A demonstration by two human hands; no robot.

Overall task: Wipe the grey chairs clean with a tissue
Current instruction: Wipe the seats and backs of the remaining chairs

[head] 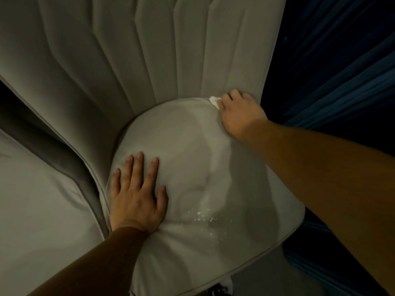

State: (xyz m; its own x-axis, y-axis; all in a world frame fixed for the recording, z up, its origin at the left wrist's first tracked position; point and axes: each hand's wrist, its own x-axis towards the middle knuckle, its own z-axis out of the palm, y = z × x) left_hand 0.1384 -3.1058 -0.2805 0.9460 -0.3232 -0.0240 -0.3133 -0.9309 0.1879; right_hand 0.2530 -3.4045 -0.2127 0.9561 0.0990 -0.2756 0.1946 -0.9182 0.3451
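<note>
A grey upholstered chair point(192, 146) with a channelled, fan-shaped backrest fills the view from above. My right hand point(240, 113) grips a small white tissue point(214, 101) and holds it at the back right of the seat, where the cushion meets the backrest. Only a corner of the tissue shows past my fingers. My left hand point(137, 193) lies flat with spread fingers on the left side of the seat cushion. Small white crumbs point(205, 217) are scattered on the seat near its front.
A second grey chair point(36, 199) stands close against the left side. Dark blue curtain folds point(342, 71) hang along the right. A strip of floor point(256, 280) shows below the seat's front edge.
</note>
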